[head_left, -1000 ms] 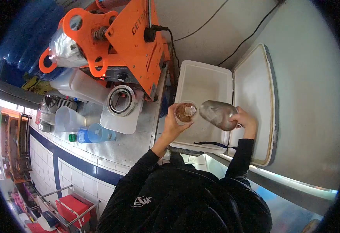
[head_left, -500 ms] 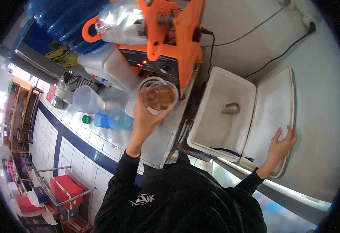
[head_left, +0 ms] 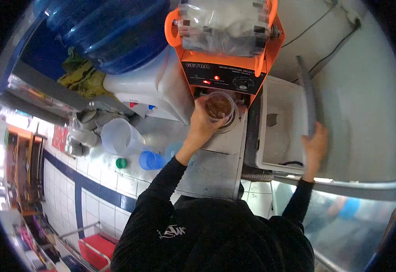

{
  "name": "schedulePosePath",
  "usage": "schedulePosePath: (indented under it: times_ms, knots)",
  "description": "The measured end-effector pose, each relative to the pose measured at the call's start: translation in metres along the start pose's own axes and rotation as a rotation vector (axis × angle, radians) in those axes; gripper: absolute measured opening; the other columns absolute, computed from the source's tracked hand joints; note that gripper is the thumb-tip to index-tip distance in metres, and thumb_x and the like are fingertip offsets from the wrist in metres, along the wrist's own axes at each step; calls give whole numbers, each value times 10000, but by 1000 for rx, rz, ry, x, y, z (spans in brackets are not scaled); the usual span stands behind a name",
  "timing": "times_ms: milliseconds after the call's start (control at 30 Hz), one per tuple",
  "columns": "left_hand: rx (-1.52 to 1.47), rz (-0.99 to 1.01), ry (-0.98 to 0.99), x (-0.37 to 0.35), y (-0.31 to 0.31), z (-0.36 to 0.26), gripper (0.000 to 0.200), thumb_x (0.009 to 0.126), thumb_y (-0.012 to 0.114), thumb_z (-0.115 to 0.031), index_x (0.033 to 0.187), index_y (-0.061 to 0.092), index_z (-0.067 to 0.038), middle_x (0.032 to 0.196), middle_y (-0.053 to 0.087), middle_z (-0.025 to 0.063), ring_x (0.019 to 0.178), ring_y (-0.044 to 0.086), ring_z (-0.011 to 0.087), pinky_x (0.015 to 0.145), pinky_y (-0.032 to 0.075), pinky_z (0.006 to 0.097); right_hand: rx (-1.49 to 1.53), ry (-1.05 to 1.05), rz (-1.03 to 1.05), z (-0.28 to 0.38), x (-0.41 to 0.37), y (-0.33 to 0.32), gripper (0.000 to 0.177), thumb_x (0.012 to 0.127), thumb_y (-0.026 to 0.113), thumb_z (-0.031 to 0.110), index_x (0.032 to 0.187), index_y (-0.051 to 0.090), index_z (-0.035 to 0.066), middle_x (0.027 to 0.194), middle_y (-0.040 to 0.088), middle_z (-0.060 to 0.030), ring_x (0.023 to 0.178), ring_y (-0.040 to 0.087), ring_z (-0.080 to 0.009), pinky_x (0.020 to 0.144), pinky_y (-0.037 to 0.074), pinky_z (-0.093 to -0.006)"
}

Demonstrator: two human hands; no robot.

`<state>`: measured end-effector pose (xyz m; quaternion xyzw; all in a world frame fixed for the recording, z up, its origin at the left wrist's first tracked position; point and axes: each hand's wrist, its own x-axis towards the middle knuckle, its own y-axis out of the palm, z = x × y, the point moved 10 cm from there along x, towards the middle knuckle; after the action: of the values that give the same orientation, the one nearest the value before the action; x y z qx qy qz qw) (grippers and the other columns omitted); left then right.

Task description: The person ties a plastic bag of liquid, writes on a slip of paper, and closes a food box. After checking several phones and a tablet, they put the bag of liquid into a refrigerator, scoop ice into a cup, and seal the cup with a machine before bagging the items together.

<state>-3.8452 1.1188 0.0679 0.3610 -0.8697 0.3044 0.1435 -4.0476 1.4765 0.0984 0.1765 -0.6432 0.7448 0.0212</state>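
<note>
Clear plastic cup (head_left: 219, 106): brown contents, rim up, at the round holder under the orange sealing machine (head_left: 225, 75). I cannot tell whether it is seated or held just above.

Left hand (head_left: 202, 124) is wrapped around the cup's side. Right hand (head_left: 314, 143) grasps the cooler lid (head_left: 307, 95), which is seen edge-on, partly raised over the white cooler (head_left: 274, 152).

The cup's base is hidden. A small dark object inside the cooler is not identifiable.

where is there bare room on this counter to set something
Bare steel counter lies in front of the orange sealing machine, between the forearm of the left hand, which holds a clear cup of brown drink, and the white foam cooler box. Left of that arm it is crowded: clear plastic jug, blue plastic cups, green cap.
</note>
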Motion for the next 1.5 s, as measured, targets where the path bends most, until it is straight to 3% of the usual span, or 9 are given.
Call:
schedulePosePath:
  times_ms: [267,433,533,633,867,967,1000,1100,1500]
  knots:
    - [265,162,64,-23,31,39,909,684,791,-427,1300,320,46,1353,324,222,1294,243,390,985,160,594,-80,-24,86,86,-94,139,693,664,806,180,1248,446,84,1214,460,-164,1096,504,-353,871,442,-452]
    - [350,212,54,-22,38,45,937,696,759,-467,1317,293,58,1371,276,224,1285,232,393,970,155,617,647,20,112,88,-171,195,614,690,759,144,1232,475,91,1144,533,-133,1037,556,-287,816,472,-404]
    - [396,309,27,-20,51,64,1033,648,788,-503,1318,240,61,1318,299,227,1258,228,407,998,156,587,1418,386,670,141,-227,189,517,786,724,168,1232,474,95,1153,553,-98,995,585,-238,809,479,-364]
    - [371,343,-8,-18,51,67,1068,635,796,-494,1346,204,41,1326,287,223,1253,231,398,1009,156,573,1732,419,755,189,-247,164,420,868,664,174,1232,472,92,1168,549,-72,977,596,-202,819,481,-337]
    - [363,418,173,-22,28,22,1163,608,826,-433,1411,109,8,1421,177,262,1341,110,416,1065,86,558,2117,501,531,231,-242,145,360,913,623,193,1197,446,59,1145,556,-90,1003,594,-218,854,492,-365]
    - [-25,599,452,-3,-24,-97,704,738,778,-205,1305,430,27,1298,489,180,1125,517,278,934,441,390,2182,446,415,231,-242,162,385,924,611,203,1228,426,55,1126,570,-97,990,597,-208,870,506,-361]
    - [-21,459,493,20,-58,-147,368,750,723,-98,1089,608,-14,978,661,75,900,638,234,814,492,310,2194,433,399,234,-244,163,379,927,607,204,1223,427,51,1118,574,-99,977,602,-205,867,512,-359]
    - [266,32,1137,119,-118,-264,260,840,677,-149,1083,653,-60,992,677,65,881,635,169,753,497,294,2226,422,354,235,-240,163,354,934,597,197,1201,433,33,1065,592,-106,916,622,-199,824,532,-352]
    - [811,402,652,309,-27,-194,464,952,361,-409,1177,608,-87,1044,667,129,965,612,334,825,477,409,2175,589,362,244,-235,186,169,930,546,52,1074,498,-22,891,634,-138,766,655,-218,694,570,-345]
